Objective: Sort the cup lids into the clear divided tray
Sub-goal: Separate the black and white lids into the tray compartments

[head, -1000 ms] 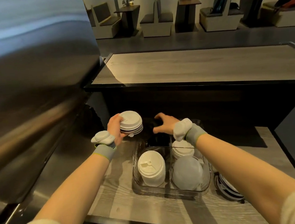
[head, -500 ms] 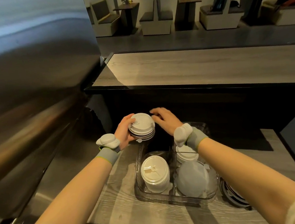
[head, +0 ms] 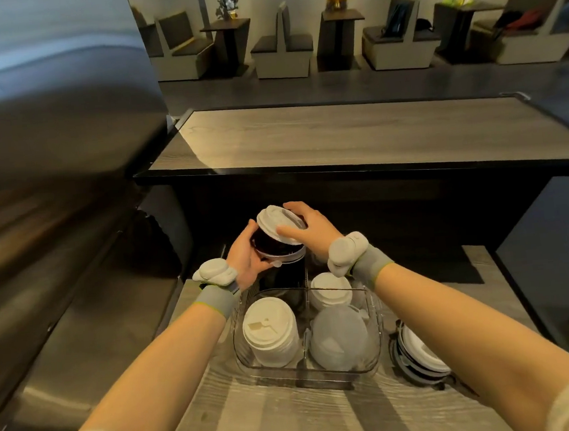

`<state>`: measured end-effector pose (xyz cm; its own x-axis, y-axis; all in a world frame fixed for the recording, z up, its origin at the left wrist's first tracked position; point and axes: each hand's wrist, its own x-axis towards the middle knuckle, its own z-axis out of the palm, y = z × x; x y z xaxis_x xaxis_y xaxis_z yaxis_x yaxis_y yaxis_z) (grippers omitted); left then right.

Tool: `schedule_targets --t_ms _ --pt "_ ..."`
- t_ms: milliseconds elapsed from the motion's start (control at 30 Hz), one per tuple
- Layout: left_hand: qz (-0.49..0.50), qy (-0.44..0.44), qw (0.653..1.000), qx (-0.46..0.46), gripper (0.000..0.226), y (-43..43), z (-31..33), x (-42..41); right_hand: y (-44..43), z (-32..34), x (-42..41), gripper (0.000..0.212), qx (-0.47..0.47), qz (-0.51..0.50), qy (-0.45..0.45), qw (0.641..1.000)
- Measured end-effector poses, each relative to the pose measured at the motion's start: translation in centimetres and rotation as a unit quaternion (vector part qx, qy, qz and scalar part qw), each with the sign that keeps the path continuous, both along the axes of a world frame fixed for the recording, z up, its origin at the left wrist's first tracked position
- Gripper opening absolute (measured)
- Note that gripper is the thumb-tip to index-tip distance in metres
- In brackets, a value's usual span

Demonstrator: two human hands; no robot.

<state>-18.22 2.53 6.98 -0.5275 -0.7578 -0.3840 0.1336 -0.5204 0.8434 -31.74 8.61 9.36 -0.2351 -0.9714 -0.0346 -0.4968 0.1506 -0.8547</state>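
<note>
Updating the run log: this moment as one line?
left hand: holds dark lid stack | right hand: grips white lid atop it | where: over far-left compartment of clear tray

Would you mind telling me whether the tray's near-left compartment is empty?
Not empty: a stack of white lids stands there in the clear tray.

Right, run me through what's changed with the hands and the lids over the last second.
The left hand carried its stack of lids rightward, to above the far-left part of the clear tray. The right hand came up from that part and took hold of the top white lid, which is now tilted. The tray, the lids sorted in it and the pile of lids beside it stayed put.
</note>
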Motion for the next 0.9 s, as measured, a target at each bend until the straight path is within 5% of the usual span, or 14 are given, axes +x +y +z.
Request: schedule_targets --t_ms 133,333,533,733,833,900 --pt "0.065 -0.024 0.997 -0.021 0.039 0.9 0.1 -0.8 1.1 0.0 -2.1 0.049 -0.006 -0.059 -0.031 0.998" --pt "0.118 -0.067 0.990 -0.029 0.039 0.4 0.0 0.0 2.8 -1.9 -4.5 0.054 0.212 0.013 0.188 0.959" --pt "0.084 -0.073 0.993 -0.036 0.038 0.6 0.1 0.1 3.2 -4.9 -4.4 0.054 0.274 0.065 0.325 0.903" --pt "0.041 -0.080 0.995 -0.047 0.038 0.6 0.0 0.2 2.5 -4.1 -4.7 0.040 0.252 0.056 0.307 0.916" --pt "0.019 -0.087 0.994 -0.063 0.037 0.9 0.2 0.0 2.1 -2.0 -3.4 0.043 0.099 -0.003 0.185 0.978" --pt "0.005 -0.084 0.994 -0.069 0.037 1.1 0.4 -0.2 2.0 -0.7 -2.0 0.054 0.056 0.045 0.098 0.993"
